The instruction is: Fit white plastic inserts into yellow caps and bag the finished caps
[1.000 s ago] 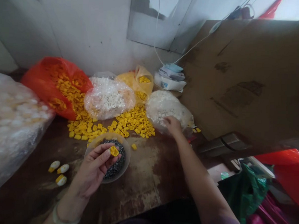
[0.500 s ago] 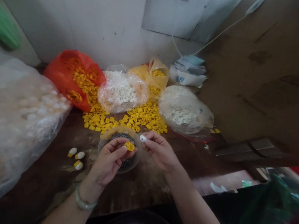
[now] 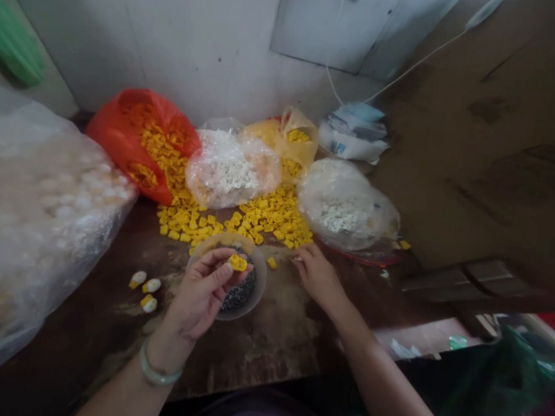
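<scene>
My left hand [image 3: 203, 285] is closed, pinching a small yellow plastic piece [image 3: 238, 263] between thumb and fingers above a clear round bowl [image 3: 260, 294]. Dark small bits [image 3: 240, 293] lie in the bowl, partly hidden by that hand. To the right, my right hand [image 3: 318, 275] is low over the table with its fingertips pinched together. A speck of white piece [image 3: 298, 259] shows at those fingertips, mostly hidden. One loose yellow piece [image 3: 271, 263] lies between the bowl and my right hand. Three white-and-yellow joined pieces [image 3: 150, 286] rest on the table at left.
Behind the bowl spreads a heap of yellow pieces [image 3: 277, 214], spilling from a red bag [image 3: 109, 131]. Clear bags of white pieces [image 3: 235, 175] [image 3: 345, 214] stand around it. A large clear sack [image 3: 48, 221] fills the left side. A brown panel [image 3: 486, 138] bounds the right.
My right hand has moved right and down, away from the bowl, with the white piece now mostly hidden. My left hand still holds the yellow piece above the bowl. The view has shifted slightly.
</scene>
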The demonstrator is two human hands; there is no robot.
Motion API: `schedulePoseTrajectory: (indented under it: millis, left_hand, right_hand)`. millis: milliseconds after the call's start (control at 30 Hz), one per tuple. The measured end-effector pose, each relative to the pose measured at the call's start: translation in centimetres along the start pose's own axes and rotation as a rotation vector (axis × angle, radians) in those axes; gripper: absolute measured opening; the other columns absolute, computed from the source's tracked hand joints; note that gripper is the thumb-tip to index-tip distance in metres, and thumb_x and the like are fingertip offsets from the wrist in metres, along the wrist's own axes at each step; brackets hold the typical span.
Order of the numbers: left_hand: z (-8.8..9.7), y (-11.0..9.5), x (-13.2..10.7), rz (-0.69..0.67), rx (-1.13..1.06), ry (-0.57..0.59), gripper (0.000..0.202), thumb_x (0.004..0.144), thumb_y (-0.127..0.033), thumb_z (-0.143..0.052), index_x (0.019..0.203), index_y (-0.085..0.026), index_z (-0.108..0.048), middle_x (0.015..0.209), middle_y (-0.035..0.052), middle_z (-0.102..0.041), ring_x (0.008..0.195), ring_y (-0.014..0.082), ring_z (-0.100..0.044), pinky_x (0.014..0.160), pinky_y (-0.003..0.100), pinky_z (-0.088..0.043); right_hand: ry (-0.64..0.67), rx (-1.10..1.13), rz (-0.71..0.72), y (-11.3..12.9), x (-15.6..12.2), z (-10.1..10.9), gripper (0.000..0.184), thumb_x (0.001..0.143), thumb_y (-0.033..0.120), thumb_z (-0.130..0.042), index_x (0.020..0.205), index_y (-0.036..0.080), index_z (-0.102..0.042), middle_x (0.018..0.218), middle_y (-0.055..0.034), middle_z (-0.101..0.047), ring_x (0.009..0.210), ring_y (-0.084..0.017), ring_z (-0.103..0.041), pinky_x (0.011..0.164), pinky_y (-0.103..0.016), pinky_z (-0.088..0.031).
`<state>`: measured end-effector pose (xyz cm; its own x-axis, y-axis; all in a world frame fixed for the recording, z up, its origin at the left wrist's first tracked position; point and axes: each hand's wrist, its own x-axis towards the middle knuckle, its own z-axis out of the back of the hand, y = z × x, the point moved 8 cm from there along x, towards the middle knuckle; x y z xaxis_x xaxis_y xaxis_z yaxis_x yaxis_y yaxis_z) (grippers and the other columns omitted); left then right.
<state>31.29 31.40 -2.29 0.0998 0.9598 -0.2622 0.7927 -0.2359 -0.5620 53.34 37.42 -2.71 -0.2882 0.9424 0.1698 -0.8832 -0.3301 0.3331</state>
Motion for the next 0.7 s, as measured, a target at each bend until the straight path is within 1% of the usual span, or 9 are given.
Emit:
schedulePoseTrajectory:
  millis: [67,133,200,267,333,400,500,600,700]
  left_hand:
    - [-0.2,0.2,-0.1,0.003,-0.008,0.002,0.030,0.054,-0.023,-0.093,0.078,-0.020,-0.075,0.078,0.0000,-0.077,0.076,0.0161,-0.074,0.072,0.019,-0.060]
    - [-0.2,0.2,-0.1,0.006,-0.013,-0.001,0.031,0.052,-0.022,-0.094,0.077,-0.020,-0.075,0.078,0.0000,-0.077,0.074,0.0156,-0.074,0.071,0.019,-0.060]
    - [-0.2,0.2,-0.1,0.009,-0.013,-0.006,0.032,0.051,-0.022,-0.094,0.076,-0.020,-0.075,0.078,-0.0001,-0.077,0.073,0.0152,-0.074,0.071,0.019,-0.060]
    - [-0.2,0.2,0.0,0.012,-0.006,-0.012,0.031,0.050,-0.022,-0.094,0.075,-0.021,-0.075,0.076,-0.0002,-0.077,0.072,0.0150,-0.074,0.070,0.019,-0.060]
    - [-0.2,0.2,-0.1,0.010,0.014,-0.018,0.030,0.052,-0.023,-0.094,0.076,-0.020,-0.075,0.076,0.0004,-0.076,0.072,0.0149,-0.074,0.070,0.020,-0.060]
    - [-0.2,0.2,-0.1,0.005,0.044,-0.027,0.030,0.053,-0.023,-0.093,0.076,-0.018,-0.075,0.077,0.0017,-0.076,0.072,0.0152,-0.073,0.069,0.020,-0.060]
    - [-0.1,0.4,-0.2,-0.003,0.076,-0.047,0.031,0.052,-0.023,-0.093,0.075,-0.016,-0.075,0.075,0.0028,-0.076,0.069,0.0147,-0.072,0.066,0.020,-0.060]
    - [0.2,0.3,-0.2,-0.020,0.083,-0.084,0.033,0.050,-0.024,-0.094,0.076,-0.015,-0.076,0.076,0.0035,-0.077,0.067,0.0136,-0.072,0.067,0.020,-0.060]
    - [0.6,0.2,0.0,-0.036,0.070,-0.131,0.036,0.047,-0.024,-0.095,0.077,-0.016,-0.076,0.075,0.0029,-0.077,0.065,0.0124,-0.071,0.066,0.020,-0.059]
  right_hand:
    - [0.008,0.029,0.051,1.7,0.2,-0.7,0.013,0.089,0.015,-0.056,0.098,0.018,-0.065,0.101,-0.0080,-0.063,0.092,-0.020,-0.062,0.082,-0.034,-0.051]
    - [0.069,0.060,0.059,2.9,0.5,-2.0,0.015,0.087,0.015,-0.060,0.100,0.018,-0.066,0.100,-0.0078,-0.065,0.094,-0.020,-0.062,0.084,-0.035,-0.051]
    - [0.113,0.103,0.040,3.4,1.0,-3.0,0.019,0.085,0.010,-0.060,0.100,0.018,-0.068,0.101,-0.0081,-0.066,0.095,-0.020,-0.063,0.085,-0.035,-0.050]
    - [0.111,0.213,0.003,3.3,1.4,-3.0,0.021,0.083,0.008,-0.059,0.098,0.018,-0.069,0.099,-0.0075,-0.068,0.092,-0.019,-0.064,0.084,-0.035,-0.051]
    - [0.077,0.444,-0.058,3.2,1.6,-2.1,0.018,0.081,0.012,-0.062,0.097,0.018,-0.069,0.094,-0.0054,-0.070,0.085,-0.018,-0.065,0.080,-0.034,-0.052]
    - [0.060,0.760,-0.118,3.9,1.7,-0.8,0.016,0.080,0.022,-0.068,0.096,0.019,-0.069,0.090,-0.0032,-0.071,0.079,-0.016,-0.065,0.075,-0.032,-0.053]
    - [0.121,1.126,-0.126,7.0,1.5,0.8,0.019,0.078,0.030,-0.073,0.095,0.021,-0.070,0.089,-0.0010,-0.072,0.075,-0.013,-0.066,0.071,-0.027,-0.054]
    - [0.174,1.187,-0.080,10.1,1.4,1.7,0.015,0.077,0.027,-0.075,0.091,0.022,-0.071,0.086,-0.0002,-0.073,0.074,-0.013,-0.067,0.071,-0.027,-0.056]
    - [0.086,1.043,-0.006,11.4,1.4,2.5,0.012,0.079,0.024,-0.073,0.091,0.022,-0.072,0.086,-0.0008,-0.074,0.079,-0.015,-0.069,0.074,-0.029,-0.057]
